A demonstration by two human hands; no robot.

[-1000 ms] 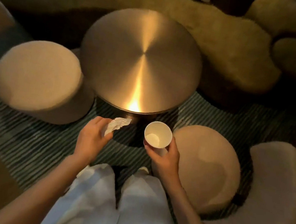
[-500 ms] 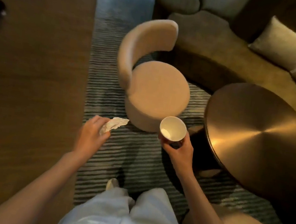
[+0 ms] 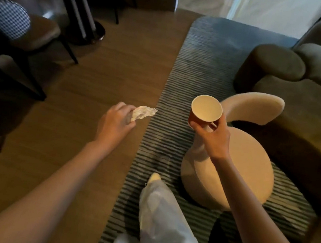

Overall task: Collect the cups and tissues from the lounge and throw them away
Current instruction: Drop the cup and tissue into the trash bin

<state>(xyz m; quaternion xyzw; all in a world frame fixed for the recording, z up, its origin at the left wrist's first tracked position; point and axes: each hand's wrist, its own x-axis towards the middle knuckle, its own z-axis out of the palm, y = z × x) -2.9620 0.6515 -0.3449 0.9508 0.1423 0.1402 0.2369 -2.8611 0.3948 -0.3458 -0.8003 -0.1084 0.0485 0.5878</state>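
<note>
A dark-framed chair (image 3: 34, 37) stands on the wood floor (image 3: 105, 69) at far left. The person's left hand (image 3: 114, 124) pinches a crumpled white tissue (image 3: 143, 113) in its grip, held out over the floor's edge beside a striped rug (image 3: 195, 64). The right hand (image 3: 213, 139) curls round an upright, empty paper cup (image 3: 205, 112) above a cream round chair (image 3: 239, 168); a sofa (image 3: 301, 99) lies at right.

A crumpled white paper tissue (image 3: 143, 113) looked soft and wrinkled at the left fingers (image 3: 125, 107). The orange paper cup (image 3: 205, 112) was matt, smooth inside. Beneath lay satin brown wood floor (image 3: 99, 84) and ribbed striped woven rug (image 3: 199, 69).
</note>
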